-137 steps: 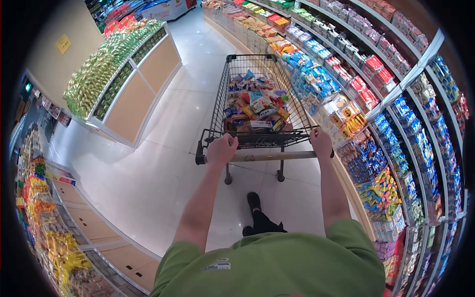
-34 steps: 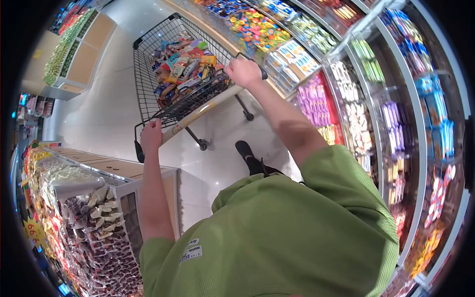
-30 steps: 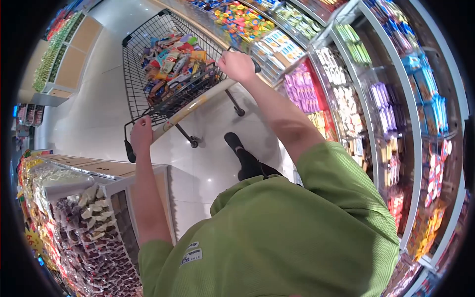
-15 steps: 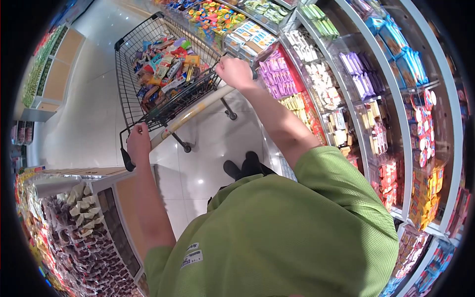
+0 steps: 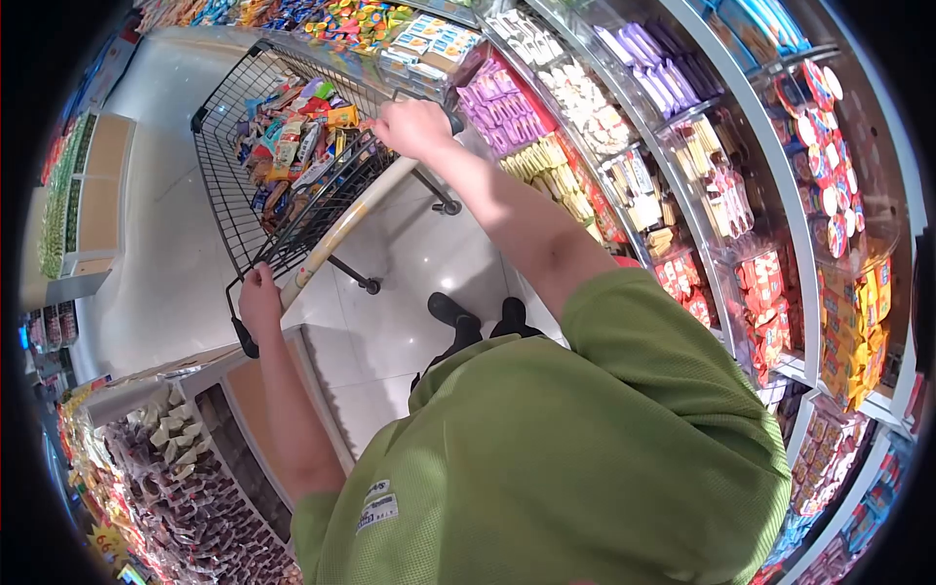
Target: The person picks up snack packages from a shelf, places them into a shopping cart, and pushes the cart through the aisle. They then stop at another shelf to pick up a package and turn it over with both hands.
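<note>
A black wire shopping cart [image 5: 216, 161] stands ahead of me, with a pile of wrapped snacks [image 5: 292, 136] in its basket. Its pale handle bar [image 5: 341, 229] runs slantwise between my hands. My left hand [image 5: 260, 302] is closed round the near left end of the handle, by the black corner piece. My right hand [image 5: 413, 129] is wrapped round the far right end, close to the shelves. The fingers of both hands are partly hidden from above.
Curved shelves of packaged sweets [image 5: 673, 127] rise close on my right. At the lower left stands a bin of small wrapped packets [image 5: 185, 487]. Another display unit [image 5: 102, 200] is at the far left. Glossy floor tiles [image 5: 375, 336] show around my dark shoes.
The cart and both hands have shifted left in view, and the right shelves and their goods have slid left too. My feet have changed position. Both hands keep their hold on the handle.
</note>
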### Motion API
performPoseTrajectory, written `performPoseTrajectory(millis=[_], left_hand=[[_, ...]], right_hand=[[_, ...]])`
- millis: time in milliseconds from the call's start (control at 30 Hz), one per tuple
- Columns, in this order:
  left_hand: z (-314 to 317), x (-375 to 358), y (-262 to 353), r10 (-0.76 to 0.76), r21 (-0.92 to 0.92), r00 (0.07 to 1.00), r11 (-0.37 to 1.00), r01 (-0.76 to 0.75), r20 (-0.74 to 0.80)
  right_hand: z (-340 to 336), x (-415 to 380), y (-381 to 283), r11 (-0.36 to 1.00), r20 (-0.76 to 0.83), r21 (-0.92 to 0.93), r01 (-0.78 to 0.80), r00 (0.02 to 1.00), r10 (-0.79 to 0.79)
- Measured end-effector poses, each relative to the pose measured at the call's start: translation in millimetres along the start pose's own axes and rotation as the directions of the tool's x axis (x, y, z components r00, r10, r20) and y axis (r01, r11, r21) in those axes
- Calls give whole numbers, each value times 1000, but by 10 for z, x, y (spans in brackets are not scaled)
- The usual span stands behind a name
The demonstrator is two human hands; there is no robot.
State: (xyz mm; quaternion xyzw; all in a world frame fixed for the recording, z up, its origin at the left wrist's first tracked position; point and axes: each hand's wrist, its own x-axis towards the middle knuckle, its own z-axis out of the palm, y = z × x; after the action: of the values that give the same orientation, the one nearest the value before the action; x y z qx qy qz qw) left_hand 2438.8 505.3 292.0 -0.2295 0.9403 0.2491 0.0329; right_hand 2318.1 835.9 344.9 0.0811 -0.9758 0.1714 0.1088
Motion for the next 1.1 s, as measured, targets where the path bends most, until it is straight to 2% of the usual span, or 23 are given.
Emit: performPoseTrajectory(millis=[500, 733, 1067, 1100], left_hand=[[396, -865, 419, 35, -22, 998, 999, -34, 45], [487, -1021, 487, 61, -31, 996, 998, -59, 61], [534, -1107, 499, 71, -19, 995, 997, -70, 65], [531, -1094, 498, 90, -8, 995, 996, -89, 54]], right_hand=[[-463, -609, 767, 998, -120, 60, 21, 993, -14], [-599, -821, 957, 994, -215, 105, 37, 977, -13], [-656, -998, 1031, 996, -178, 94, 8, 984, 9], [-647, -1007, 1044, 995, -214, 97, 25, 977, -4]])
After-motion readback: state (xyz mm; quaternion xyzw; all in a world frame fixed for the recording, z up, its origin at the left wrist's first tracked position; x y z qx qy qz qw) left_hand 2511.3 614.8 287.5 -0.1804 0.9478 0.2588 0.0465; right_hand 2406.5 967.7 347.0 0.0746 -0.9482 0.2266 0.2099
